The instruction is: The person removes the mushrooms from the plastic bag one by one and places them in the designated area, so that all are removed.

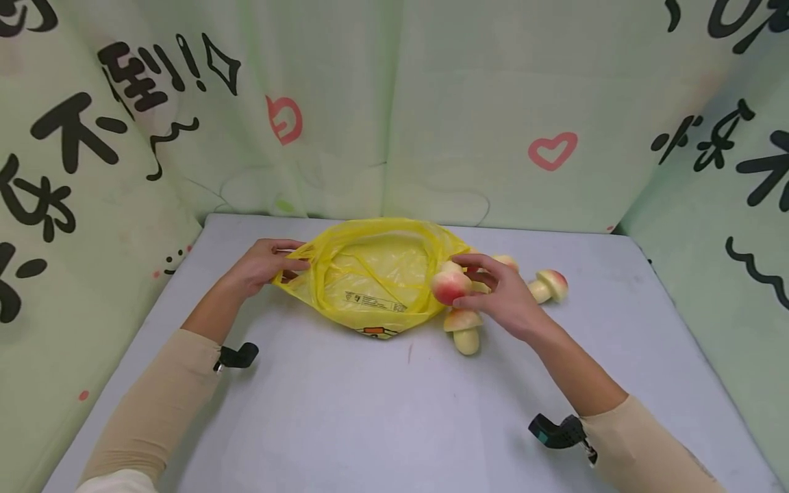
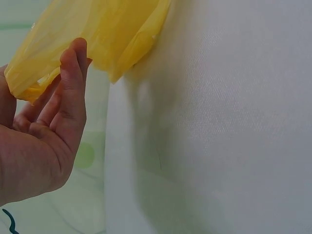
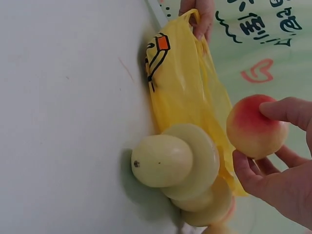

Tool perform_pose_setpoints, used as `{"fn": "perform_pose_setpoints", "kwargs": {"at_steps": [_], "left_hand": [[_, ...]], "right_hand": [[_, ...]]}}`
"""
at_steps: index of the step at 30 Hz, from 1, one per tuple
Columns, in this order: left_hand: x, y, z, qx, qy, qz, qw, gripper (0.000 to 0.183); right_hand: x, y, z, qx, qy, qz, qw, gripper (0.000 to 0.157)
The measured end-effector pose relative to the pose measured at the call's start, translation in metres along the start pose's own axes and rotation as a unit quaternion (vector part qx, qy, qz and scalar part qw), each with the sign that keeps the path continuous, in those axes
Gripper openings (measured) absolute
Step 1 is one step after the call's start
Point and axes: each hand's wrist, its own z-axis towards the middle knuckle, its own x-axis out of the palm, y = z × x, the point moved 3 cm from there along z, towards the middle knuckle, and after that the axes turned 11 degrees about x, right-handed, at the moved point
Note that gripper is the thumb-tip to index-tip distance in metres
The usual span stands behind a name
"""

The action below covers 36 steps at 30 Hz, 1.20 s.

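A yellow plastic bag point(image 1: 376, 311) lies on the table with its mouth spread open. At its left side, my left hand point(image 1: 265, 266) holds the bag's edge between thumb and fingers; the left wrist view shows the bag's film point(image 2: 58, 53) there. My right hand point(image 1: 502, 291) pinches a toy mushroom point(image 1: 450, 284) with a red and cream cap at the bag's right rim. In the right wrist view its rounded cap point(image 3: 253, 129) sits between thumb and fingertips. Below that hand, another mushroom point(image 1: 466, 340) lies against the bag, its pale stem toward me.
To the right of my right hand lies a mushroom point(image 1: 551, 285) on the white table point(image 1: 370, 411). One more mushroom point(image 1: 507, 261) is partly hidden behind the hand. A pale green printed curtain point(image 1: 462, 123) surrounds the table at the back and sides.
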Motion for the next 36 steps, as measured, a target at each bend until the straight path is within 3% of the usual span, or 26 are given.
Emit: {"fn": "perform_pose_setpoints", "kwargs": {"at_steps": [6,14,24,36], "left_hand": [[0.000,0.002,-0.001,-0.008,0.001,0.002,1.0000,0.062],[0.000,0.002,-0.001,-0.010,0.000,0.001,1.0000,0.061],[0.001,0.002,-0.001,-0.014,0.000,0.005,0.9999,0.061],[0.001,0.003,0.000,-0.015,0.002,0.007,0.9999,0.061]], "right_hand": [[-0.013,-0.008,-0.013,-0.001,0.002,0.024,1.000,0.064],[-0.027,-0.020,-0.024,0.010,-0.004,0.014,1.000,0.061],[-0.042,-0.028,-0.037,-0.022,-0.004,-0.012,1.000,0.062],[-0.059,-0.042,-0.051,0.003,0.019,-0.081,0.997,0.061]]}}
